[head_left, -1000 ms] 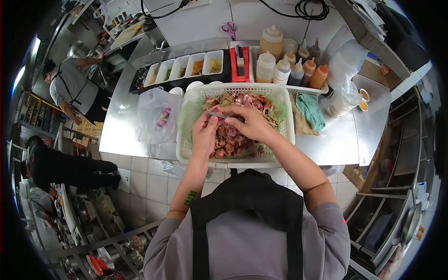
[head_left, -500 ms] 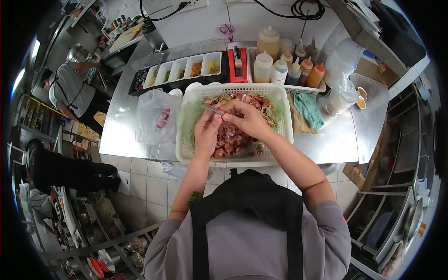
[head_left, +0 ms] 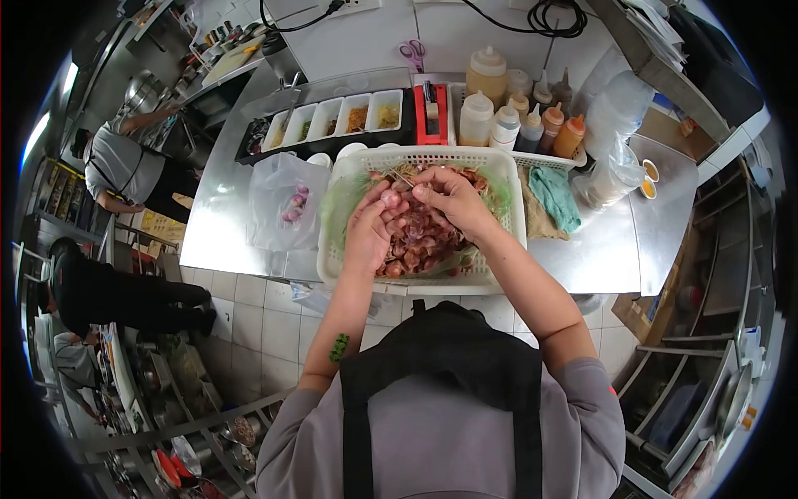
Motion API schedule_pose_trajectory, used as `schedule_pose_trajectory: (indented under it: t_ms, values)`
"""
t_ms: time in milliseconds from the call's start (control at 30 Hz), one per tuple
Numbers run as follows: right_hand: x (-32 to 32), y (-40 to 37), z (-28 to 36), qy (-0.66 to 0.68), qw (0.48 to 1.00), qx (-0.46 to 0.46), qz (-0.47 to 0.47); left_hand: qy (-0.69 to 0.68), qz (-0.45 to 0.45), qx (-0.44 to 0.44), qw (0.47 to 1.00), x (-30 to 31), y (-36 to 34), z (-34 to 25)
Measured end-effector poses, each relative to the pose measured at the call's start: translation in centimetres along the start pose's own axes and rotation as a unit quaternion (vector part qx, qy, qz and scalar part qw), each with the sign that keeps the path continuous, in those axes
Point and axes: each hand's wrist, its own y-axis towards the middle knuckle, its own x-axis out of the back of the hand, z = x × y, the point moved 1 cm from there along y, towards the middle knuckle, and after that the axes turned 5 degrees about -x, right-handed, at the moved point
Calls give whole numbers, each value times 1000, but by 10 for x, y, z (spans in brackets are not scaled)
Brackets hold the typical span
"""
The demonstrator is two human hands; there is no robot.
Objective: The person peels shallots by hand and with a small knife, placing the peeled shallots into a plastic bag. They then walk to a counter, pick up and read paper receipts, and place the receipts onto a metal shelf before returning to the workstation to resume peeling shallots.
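Observation:
A white plastic basket (head_left: 507,249) lined with green plastic stands on the steel counter, full of reddish shallots (head_left: 416,241) and dry peelings. Both my hands are over it. My left hand (head_left: 371,223) grips a shallot (head_left: 391,200) between thumb and fingers. My right hand (head_left: 449,200) holds a small knife (head_left: 403,177) whose blade points left at that shallot.
A clear bag (head_left: 283,208) with a few peeled shallots lies left of the basket. Behind are a tray of condiment tubs (head_left: 332,121), a red tape dispenser (head_left: 431,112), squeeze bottles (head_left: 499,116) and a green cloth (head_left: 553,195). Other people work at the far left.
My hands have shifted slightly up and toward the basket's back edge, and the shallot has turned in my left fingers. The knife stays at the shallot.

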Motion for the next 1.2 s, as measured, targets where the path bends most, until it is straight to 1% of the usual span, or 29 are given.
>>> schedule_pose_trajectory:
  t_ms: [33, 67, 133, 267, 333, 367, 433, 467, 533, 567, 633, 667, 733, 767, 800, 867, 1000, 1067, 1200]
  values:
    - [1, 0, 0, -16, 1000, -2, -11, -9, -20, -9, 1000, 1, 1, 0]
    - [1, 1, 0, -15, 1000, -2, -10, -8, -20, -10, 1000, 1, 2, 0]
    - [3, 2, -2, -76, 996, 25, -42, -22, -52, -25, 998, 2, 3, 0]
    - [12, 10, -13, -126, 989, 45, -68, -32, -60, -18, 998, 2, 3, -2]
    - [16, 16, -23, -160, 970, 118, -142, -35, -56, -13, 998, 2, 2, -2]
    - [21, 17, -27, -160, 970, 118, -143, -35, -55, -13, 998, 2, 2, -2]
    - [23, 14, -19, -184, 970, 79, -138, -23, -35, -29, 999, 2, 2, -1]
    - [23, 13, -19, -184, 970, 79, -138, -23, -35, -29, 999, 3, 2, 0]
    - [22, 11, -19, -296, 935, 102, -166, -14, -33, -79, 996, 5, 4, 2]
    - [21, 10, -18, -296, 935, 102, -166, -14, -33, -79, 996, 5, 3, 2]
    - [12, 5, -11, -264, 957, 77, -89, 23, -49, -99, 994, 1, 2, 0]
    - [7, 2, -9, -264, 957, 77, -90, 22, -48, -99, 994, 1, 3, 1]
    - [-7, -6, -1, -227, 967, 120, 7, 48, -57, -114, 991, 2, 3, 3]
    - [-11, -9, 6, -230, 967, 106, 29, 48, -57, -114, 991, 3, 3, 4]
    - [-13, -9, 3, -229, 967, 106, 29, 62, -53, -125, 989, 3, 4, 4]
    - [-13, -6, -3, -271, 954, 131, 2, 76, -48, -135, 987, 3, 4, 4]
    - [-15, -6, 0, -277, 952, 132, 19, 98, -58, -155, 981, -4, 2, 3]
    - [-18, -6, 0, -257, 953, 158, 23, 105, -62, -162, 979, -5, 2, 3]
    - [-20, -6, 0, -276, 948, 157, 0, 128, -55, -169, 976, -5, 0, 3]
